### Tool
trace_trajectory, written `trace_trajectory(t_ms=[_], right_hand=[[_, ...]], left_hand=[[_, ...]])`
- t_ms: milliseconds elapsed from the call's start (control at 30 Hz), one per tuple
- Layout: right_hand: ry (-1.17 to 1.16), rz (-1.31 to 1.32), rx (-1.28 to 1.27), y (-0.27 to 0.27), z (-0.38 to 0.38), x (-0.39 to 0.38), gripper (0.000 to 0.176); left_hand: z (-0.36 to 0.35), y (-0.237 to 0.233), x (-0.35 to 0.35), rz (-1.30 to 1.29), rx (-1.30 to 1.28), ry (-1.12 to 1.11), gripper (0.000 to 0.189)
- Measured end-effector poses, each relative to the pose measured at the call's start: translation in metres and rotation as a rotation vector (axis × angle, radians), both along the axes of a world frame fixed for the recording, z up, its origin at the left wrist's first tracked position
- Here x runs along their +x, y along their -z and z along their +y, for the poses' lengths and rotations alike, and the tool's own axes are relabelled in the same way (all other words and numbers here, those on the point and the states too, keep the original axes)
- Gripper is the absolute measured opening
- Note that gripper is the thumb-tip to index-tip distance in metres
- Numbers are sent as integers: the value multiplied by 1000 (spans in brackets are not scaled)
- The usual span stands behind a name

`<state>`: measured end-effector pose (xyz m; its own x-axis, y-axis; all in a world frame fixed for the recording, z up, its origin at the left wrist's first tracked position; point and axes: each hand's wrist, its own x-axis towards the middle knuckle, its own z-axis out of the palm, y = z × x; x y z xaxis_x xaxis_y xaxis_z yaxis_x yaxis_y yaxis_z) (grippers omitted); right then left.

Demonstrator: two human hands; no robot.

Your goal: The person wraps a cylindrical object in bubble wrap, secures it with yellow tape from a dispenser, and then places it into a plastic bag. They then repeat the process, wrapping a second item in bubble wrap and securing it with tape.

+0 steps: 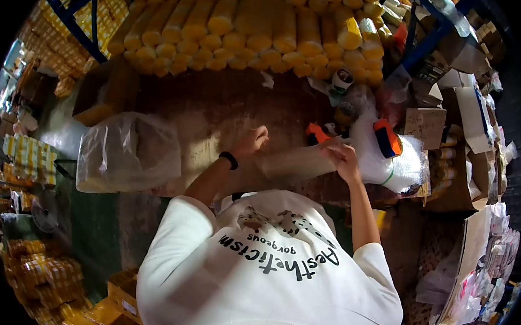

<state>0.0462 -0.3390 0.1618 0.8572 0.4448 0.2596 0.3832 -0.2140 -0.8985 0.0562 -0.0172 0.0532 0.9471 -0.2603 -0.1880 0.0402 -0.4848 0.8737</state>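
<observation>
Your right hand (340, 155) has its fingers pinched closed on the right end of a pale translucent sheet (300, 163), which lies across the table's (202, 103) near side. Your left hand (252, 141) curls near its other end; you cannot tell whether those blurred fingers hold anything.

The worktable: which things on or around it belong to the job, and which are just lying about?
Seem in use:
pale, blurred piece, in the right hand
left hand, near it; can't tell if it holds anything

Seem just lying about:
big see-through bag on the left
orange-and-black thing
bubble wrap
yellow rolls stacked behind
</observation>
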Motion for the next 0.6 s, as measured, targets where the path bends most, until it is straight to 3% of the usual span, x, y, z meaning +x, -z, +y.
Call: trace_trajectory(t_ms=[100,133,167,233,267,300,433,467,533,600], right_hand=[[-69,55,123,1,3,2,11],[-100,68,143,1,3,4,12],[-90,78,135,3,3,4,12],[-68,91,119,9,-1,4,13],[-76,48,102,14,-5,6,13],[-81,4,86,20,-9,7,14],[-45,117,154,46,-26,8,12],[-16,143,184,51,-30,9,13],[37,192,240,60,-38,12,15],[63,276,298,31,-30,0,13]], left_hand=[[12,-17,1,-196,40,19,48],[19,18,1,-374,156,91,47],[28,81,3,-553,274,164,46],[29,112,2,-490,458,318,43],[22,123,0,-243,515,398,42],[16,124,-4,7,565,475,41],[13,115,-18,-189,290,163,32],[12,111,-16,-232,366,127,26],[18,60,-18,-370,329,66,18],[37,4,-34,-283,132,-115,16]])
